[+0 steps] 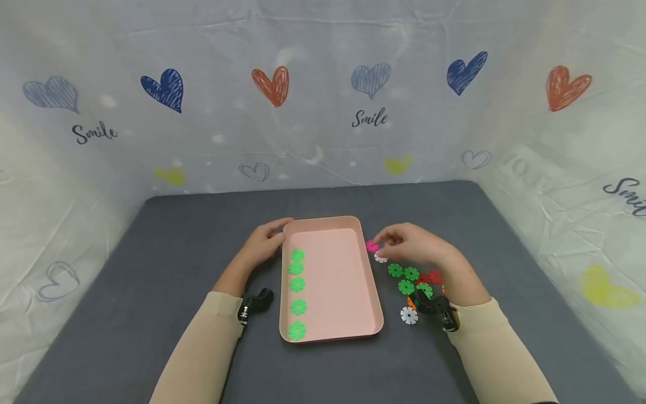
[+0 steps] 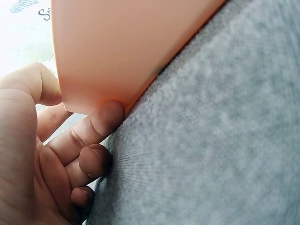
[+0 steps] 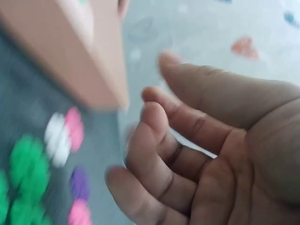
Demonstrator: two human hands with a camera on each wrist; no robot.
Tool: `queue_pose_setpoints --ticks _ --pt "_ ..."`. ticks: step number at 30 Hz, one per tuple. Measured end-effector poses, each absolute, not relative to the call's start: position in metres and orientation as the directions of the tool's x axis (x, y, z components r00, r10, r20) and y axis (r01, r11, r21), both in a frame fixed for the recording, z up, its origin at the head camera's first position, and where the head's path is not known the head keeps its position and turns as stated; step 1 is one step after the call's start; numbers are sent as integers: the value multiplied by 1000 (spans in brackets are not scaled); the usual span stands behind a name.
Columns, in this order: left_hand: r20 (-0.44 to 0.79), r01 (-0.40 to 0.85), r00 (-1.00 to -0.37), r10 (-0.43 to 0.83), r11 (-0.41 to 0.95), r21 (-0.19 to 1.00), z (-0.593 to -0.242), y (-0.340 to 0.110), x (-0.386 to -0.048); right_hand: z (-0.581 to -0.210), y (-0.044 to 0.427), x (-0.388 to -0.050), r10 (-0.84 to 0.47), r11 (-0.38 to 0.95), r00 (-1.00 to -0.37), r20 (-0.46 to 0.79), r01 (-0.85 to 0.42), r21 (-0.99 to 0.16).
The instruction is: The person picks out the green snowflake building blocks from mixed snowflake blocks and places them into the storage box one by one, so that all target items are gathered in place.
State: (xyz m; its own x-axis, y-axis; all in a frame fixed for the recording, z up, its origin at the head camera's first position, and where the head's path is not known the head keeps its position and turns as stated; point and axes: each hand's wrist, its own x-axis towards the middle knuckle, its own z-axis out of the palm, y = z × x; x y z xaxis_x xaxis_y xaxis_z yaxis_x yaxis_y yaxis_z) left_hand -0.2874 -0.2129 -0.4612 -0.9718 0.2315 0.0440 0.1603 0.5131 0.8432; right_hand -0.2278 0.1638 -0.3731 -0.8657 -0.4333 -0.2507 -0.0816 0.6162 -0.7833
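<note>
A pink tray (image 1: 338,280) lies on the table, with several green snowflake discs (image 1: 298,284) in a column along its left side. At the tray's far left corner, my left hand (image 1: 261,245) holds the edge; the left wrist view shows its fingertips (image 2: 110,117) against the outer wall. My right hand (image 1: 416,244) hovers right of the tray above loose discs. Its fingers are loosely bent, with nothing between them in the right wrist view. Nearest to it are a pink disc (image 1: 372,246) and a white disc (image 1: 381,257), touching or overlapping; a purple disc (image 3: 79,183) lies close by.
Loose green discs (image 1: 406,287), red discs (image 1: 434,276) and orange discs, partly hidden by the right wrist, lie right of the tray. Another white disc (image 1: 409,315) is nearer the front. A printed cloth (image 1: 323,140) hangs behind the dark grey table (image 1: 202,219).
</note>
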Motion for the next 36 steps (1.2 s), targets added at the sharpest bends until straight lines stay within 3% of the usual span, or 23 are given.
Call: queue_pose_setpoints --ticks 8,13,17,22,25,28,32,36 --pt "39 150 -974 223 506 850 -465 -219 -285 -408 180 -229 -338 801 -885 -321 -91 -592" --pt "17 135 -973 231 502 854 -468 -218 -283 -413 180 -228 -327 797 -891 -316 -81 -598" --pt "16 125 -976 215 504 854 -469 -216 -283 -408 181 -226 -359 684 -886 -295 -34 -729" --pt "25 140 -974 225 513 847 -467 -214 -284 -390 171 -219 -433 404 -872 -230 40 -914" --pt "25 141 -974 226 514 846 -466 -214 -285 -385 147 -207 -497 239 -847 -186 72 -968" --pt "23 138 -974 224 515 846 -465 -214 -285 -388 113 -191 -562 182 -813 -154 59 -981" --pt "27 144 -974 227 515 845 -464 -214 -286 -402 74 -168 -600 340 -784 -159 -70 -938" --pt "31 149 -972 233 506 850 -462 -213 -287 -415 53 -152 -579 517 -798 -169 -199 -832"
